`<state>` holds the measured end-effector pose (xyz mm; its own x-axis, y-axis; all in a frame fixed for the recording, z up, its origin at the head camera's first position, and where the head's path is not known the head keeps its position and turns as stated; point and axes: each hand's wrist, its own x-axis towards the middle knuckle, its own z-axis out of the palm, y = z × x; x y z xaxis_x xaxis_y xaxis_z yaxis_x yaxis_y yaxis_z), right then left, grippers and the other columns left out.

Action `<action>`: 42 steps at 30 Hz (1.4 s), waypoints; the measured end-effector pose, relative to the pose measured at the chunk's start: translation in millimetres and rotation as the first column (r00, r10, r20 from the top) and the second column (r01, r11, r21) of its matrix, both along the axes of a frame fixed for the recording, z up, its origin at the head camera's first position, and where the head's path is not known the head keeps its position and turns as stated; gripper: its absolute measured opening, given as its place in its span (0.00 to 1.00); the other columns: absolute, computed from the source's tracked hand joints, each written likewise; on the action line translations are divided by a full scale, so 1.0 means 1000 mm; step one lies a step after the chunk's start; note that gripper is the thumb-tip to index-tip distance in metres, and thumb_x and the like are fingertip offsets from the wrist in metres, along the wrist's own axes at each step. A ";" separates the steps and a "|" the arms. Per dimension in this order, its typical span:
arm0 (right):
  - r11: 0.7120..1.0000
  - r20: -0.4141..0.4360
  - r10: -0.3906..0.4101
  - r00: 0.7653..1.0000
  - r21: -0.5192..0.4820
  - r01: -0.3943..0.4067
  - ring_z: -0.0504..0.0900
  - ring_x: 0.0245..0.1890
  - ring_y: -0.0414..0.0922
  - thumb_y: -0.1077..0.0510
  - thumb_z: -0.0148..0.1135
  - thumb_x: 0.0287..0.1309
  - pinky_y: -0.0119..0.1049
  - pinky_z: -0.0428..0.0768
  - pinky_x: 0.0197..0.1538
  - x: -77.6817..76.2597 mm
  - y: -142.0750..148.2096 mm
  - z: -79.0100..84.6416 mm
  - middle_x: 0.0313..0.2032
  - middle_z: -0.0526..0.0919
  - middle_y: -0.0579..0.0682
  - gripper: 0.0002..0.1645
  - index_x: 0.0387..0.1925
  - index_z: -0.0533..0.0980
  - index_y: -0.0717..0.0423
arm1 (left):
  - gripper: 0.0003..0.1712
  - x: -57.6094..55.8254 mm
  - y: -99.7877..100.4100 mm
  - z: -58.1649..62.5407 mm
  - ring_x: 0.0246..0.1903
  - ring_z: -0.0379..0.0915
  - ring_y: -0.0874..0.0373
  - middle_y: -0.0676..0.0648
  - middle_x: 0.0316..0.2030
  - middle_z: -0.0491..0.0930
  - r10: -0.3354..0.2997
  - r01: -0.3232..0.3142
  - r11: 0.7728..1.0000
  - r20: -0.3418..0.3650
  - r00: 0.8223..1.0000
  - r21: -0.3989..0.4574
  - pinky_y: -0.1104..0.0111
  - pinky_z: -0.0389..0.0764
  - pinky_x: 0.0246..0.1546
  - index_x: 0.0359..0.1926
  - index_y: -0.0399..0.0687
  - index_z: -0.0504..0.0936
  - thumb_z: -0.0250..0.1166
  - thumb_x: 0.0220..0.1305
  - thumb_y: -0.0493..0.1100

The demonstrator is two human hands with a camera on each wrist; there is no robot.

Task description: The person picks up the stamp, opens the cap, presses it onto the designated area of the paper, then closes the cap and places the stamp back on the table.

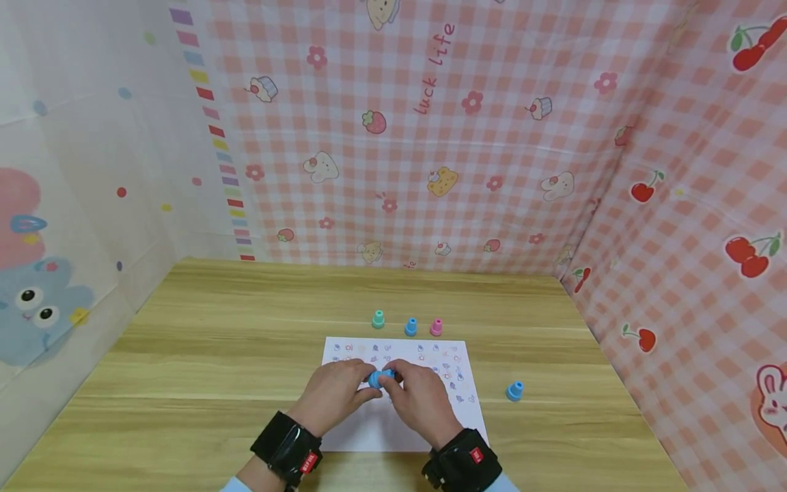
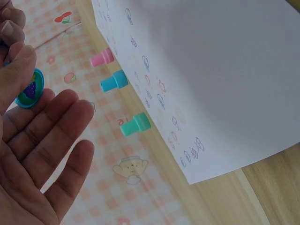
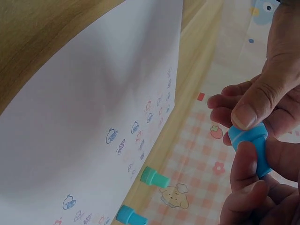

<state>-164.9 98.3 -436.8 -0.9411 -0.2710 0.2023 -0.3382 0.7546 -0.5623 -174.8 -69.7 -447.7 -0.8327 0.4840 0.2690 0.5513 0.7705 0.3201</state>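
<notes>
Over the white paper, both hands hold one blue toy stamp. My left hand pinches its wide end between thumb and fingers, its other fingers stretched out. The narrow handle is gripped by my right hand, whose thumb and fingers curl round it. In the left wrist view, the stamp's round end shows a purple grape picture with a blue rim, partly behind the left thumb. A pale line runs round the wide part of the stamp in the right wrist view. Small fruit-like prints cover the paper's far part.
Beyond the paper's far edge stand a green stamp, a blue stamp and a pink stamp. Another blue stamp stands right of the paper on the wooden table. Patterned cloth hangs behind and at the sides.
</notes>
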 end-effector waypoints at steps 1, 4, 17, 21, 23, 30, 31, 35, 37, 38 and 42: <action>1.000 0.016 0.009 1.000 -0.010 -0.009 0.69 0.19 0.37 0.53 0.61 0.62 0.29 0.66 0.21 0.000 0.000 0.000 0.22 0.78 0.43 0.08 0.35 0.81 0.53 | 0.12 0.000 0.000 0.000 0.25 0.74 0.65 0.55 0.25 0.83 -0.008 0.008 1.000 0.006 1.000 0.002 0.64 0.79 0.29 0.33 0.50 0.85 0.69 0.54 0.52; 0.998 0.076 0.036 0.996 -0.051 -0.032 0.70 0.20 0.38 0.55 0.59 0.63 0.29 0.66 0.22 -0.002 0.002 0.002 0.23 0.78 0.44 0.08 0.36 0.81 0.53 | 0.11 -0.001 -0.002 0.000 0.25 0.73 0.66 0.56 0.24 0.82 -0.036 0.036 0.999 0.027 0.999 0.012 0.63 0.79 0.31 0.32 0.50 0.84 0.68 0.56 0.52; 0.988 0.251 0.010 0.968 -0.155 0.030 0.74 0.29 0.44 0.55 0.58 0.64 0.35 0.70 0.28 -0.008 0.011 0.007 0.29 0.82 0.47 0.08 0.37 0.82 0.53 | 0.11 -0.003 -0.008 0.000 0.22 0.69 0.66 0.58 0.22 0.79 -0.040 0.038 0.999 0.077 0.996 0.028 0.67 0.75 0.28 0.30 0.51 0.83 0.68 0.56 0.53; 0.989 0.234 0.001 0.972 -0.144 0.034 0.74 0.27 0.44 0.56 0.58 0.63 0.35 0.70 0.28 -0.009 0.011 0.006 0.27 0.81 0.47 0.09 0.38 0.82 0.54 | 0.11 -0.004 -0.010 0.000 0.24 0.72 0.65 0.56 0.23 0.82 0.017 -0.018 1.000 0.051 0.999 0.014 0.66 0.77 0.26 0.29 0.50 0.85 0.70 0.53 0.53; 0.991 0.222 -0.009 0.975 -0.128 0.038 0.74 0.26 0.43 0.56 0.58 0.63 0.34 0.70 0.27 -0.010 0.010 0.005 0.26 0.80 0.47 0.09 0.39 0.82 0.54 | 0.12 -0.004 -0.011 0.000 0.25 0.74 0.64 0.54 0.25 0.84 0.042 -0.043 0.999 0.040 0.998 0.013 0.65 0.78 0.27 0.29 0.50 0.85 0.70 0.53 0.52; 0.999 0.175 -0.023 0.984 -0.035 0.030 0.73 0.23 0.41 0.54 0.60 0.61 0.33 0.71 0.25 -0.011 0.006 0.000 0.24 0.79 0.44 0.10 0.39 0.82 0.54 | 0.11 -0.004 -0.014 0.001 0.27 0.76 0.62 0.53 0.27 0.85 0.089 -0.089 0.995 0.015 0.996 0.038 0.64 0.78 0.27 0.30 0.50 0.85 0.71 0.51 0.52; 0.999 0.168 -0.023 0.986 -0.024 0.028 0.72 0.22 0.41 0.53 0.60 0.61 0.33 0.71 0.24 -0.011 0.006 -0.001 0.23 0.79 0.44 0.10 0.39 0.82 0.54 | 0.11 -0.004 -0.015 0.001 0.26 0.75 0.62 0.53 0.27 0.85 0.095 -0.096 0.995 0.009 0.995 0.037 0.65 0.78 0.26 0.29 0.50 0.85 0.72 0.51 0.52; 0.998 0.112 -0.028 0.993 0.052 0.022 0.72 0.20 0.39 0.52 0.62 0.60 0.32 0.70 0.23 -0.012 0.003 -0.004 0.21 0.79 0.43 0.11 0.38 0.83 0.53 | 0.12 -0.003 -0.016 0.003 0.25 0.74 0.63 0.53 0.27 0.85 0.120 -0.120 0.992 0.007 0.993 0.026 0.66 0.76 0.24 0.30 0.50 0.85 0.72 0.50 0.53; 0.995 0.085 -0.028 0.996 0.101 0.019 0.72 0.20 0.39 0.51 0.62 0.59 0.33 0.71 0.23 -0.012 0.002 -0.005 0.21 0.80 0.43 0.12 0.39 0.83 0.53 | 0.14 -0.004 -0.016 0.003 0.26 0.76 0.62 0.52 0.29 0.86 0.129 -0.130 0.991 0.014 0.991 0.018 0.65 0.77 0.25 0.31 0.49 0.85 0.72 0.50 0.53; 0.992 0.072 -0.025 0.997 0.129 0.015 0.72 0.20 0.39 0.51 0.63 0.59 0.33 0.71 0.24 -0.012 0.001 -0.006 0.22 0.81 0.43 0.12 0.39 0.83 0.53 | 0.14 -0.004 -0.017 0.004 0.27 0.77 0.61 0.51 0.30 0.86 0.134 -0.135 0.991 0.018 0.991 0.013 0.65 0.78 0.26 0.32 0.49 0.86 0.72 0.50 0.53; 0.970 0.035 0.003 0.999 0.241 -0.011 0.73 0.23 0.39 0.51 0.63 0.59 0.34 0.75 0.27 -0.014 -0.001 -0.013 0.27 0.85 0.44 0.13 0.40 0.83 0.53 | 0.17 -0.004 -0.017 0.004 0.30 0.79 0.58 0.48 0.33 0.87 0.152 -0.152 0.988 0.018 0.988 -0.003 0.62 0.79 0.27 0.34 0.47 0.86 0.72 0.50 0.54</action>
